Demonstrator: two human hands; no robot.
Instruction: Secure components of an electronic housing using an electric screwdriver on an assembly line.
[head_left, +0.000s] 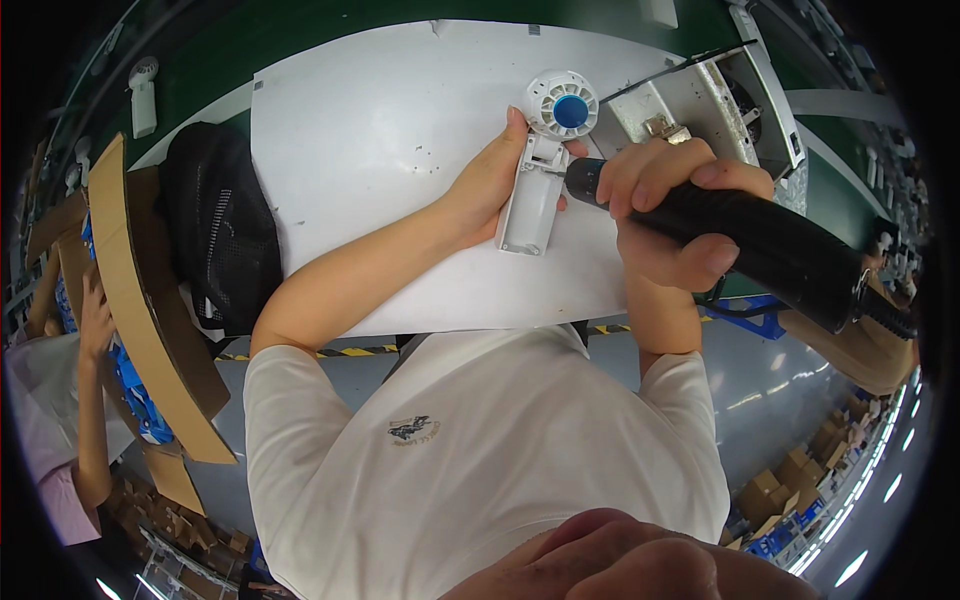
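Observation:
My left hand is closed around a white handheld fan, its thumb along the near side and other fingertips showing past the far edge. The fan's round head, with a blue centre, points away from me; the handle lies toward me with its hollow inside showing. In my right hand is a black electric screwdriver, gripped near its front end. Its tip reaches the upper part of the fan's handle; whether it sits on a screw is too small to tell.
A white board covers the worktable. At the right back stands a metal machine. A black mesh bag lies at the left, beside a cardboard box with blue items. Another person's arm reaches there. A white fan rests far left.

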